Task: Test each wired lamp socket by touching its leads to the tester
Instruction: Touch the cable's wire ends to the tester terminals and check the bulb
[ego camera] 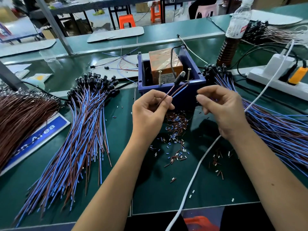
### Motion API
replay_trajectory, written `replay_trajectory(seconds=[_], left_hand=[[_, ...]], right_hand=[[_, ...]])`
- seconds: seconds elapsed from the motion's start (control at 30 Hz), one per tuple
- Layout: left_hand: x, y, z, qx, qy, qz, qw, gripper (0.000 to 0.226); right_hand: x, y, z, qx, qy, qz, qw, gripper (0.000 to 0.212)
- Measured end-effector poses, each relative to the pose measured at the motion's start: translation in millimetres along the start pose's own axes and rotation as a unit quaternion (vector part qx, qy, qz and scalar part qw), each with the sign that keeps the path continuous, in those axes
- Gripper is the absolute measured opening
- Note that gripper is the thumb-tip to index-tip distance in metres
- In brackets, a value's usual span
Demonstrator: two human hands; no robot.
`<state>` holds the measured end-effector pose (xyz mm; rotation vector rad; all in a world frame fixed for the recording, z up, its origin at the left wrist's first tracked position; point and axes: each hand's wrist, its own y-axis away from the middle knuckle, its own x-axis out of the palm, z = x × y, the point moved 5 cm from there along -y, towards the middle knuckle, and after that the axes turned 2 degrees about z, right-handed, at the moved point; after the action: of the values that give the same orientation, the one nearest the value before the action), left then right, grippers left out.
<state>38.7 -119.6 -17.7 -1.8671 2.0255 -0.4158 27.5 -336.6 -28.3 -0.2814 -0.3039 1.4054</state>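
Observation:
The tester is a blue box [199,69] holding an orange block [164,61], with two upright screws [189,74] at its front. My left hand [150,112] pinches the brown and blue leads of one lamp socket [177,80]. The leads run up and right to the box's front edge. The socket's small bulb [182,73] sits between the screws. My right hand [221,109] hovers just right of the lead ends with curled fingers, thumb and forefinger close together. Whether they pinch anything is unclear.
Bundles of wired sockets lie on the green mat at left [86,124] and at right [275,129]. Cut insulation bits [176,125] litter the mat under my hands. A white cable [196,170], a power strip [273,80] and a bottle [233,34] are to the right.

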Motion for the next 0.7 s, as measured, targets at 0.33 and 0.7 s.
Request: replay_trajectory(seconds=[0.33,0.7], left_hand=[[19,10,-4,0.027,-0.014,0.027,0.999,0.006],[-3,12,-13,0.063,0.016,-0.163,0.985,0.014]], right_hand=[[41,13,1,0.025,-0.118,0.035,0.992,0.004],[25,13,9,-0.037,0.006,-0.05,0.998,0.004]])
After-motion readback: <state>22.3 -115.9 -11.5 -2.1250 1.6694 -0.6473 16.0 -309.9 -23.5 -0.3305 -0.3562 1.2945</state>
